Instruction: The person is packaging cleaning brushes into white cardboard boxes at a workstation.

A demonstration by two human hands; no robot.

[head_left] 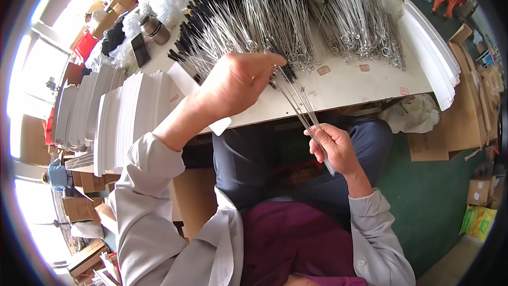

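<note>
Several thin wire-handled brushes (297, 95) with black bristle ends slant across the front edge of the table. My right hand (337, 147) is closed round their bare wire shafts, above my lap. At their bristle ends, my left hand (238, 82) is closed, with thumb and index finger pinching at the black bristles; part of its grip is hidden behind the hand. Just beyond, a big heap of black-bristled brushes (238, 18) lies with wire handles pointing toward me. To its right lies a second pile, of brushes with pale ends and looped wire handles (360, 26).
Stacks of white trays or folded card (124, 116) stand at the left, and more white strips (431, 47) line the table's right edge. A metal flask (154, 29) and a dark phone (141, 50) lie at the back left. Cardboard (450, 122) leans on the right.
</note>
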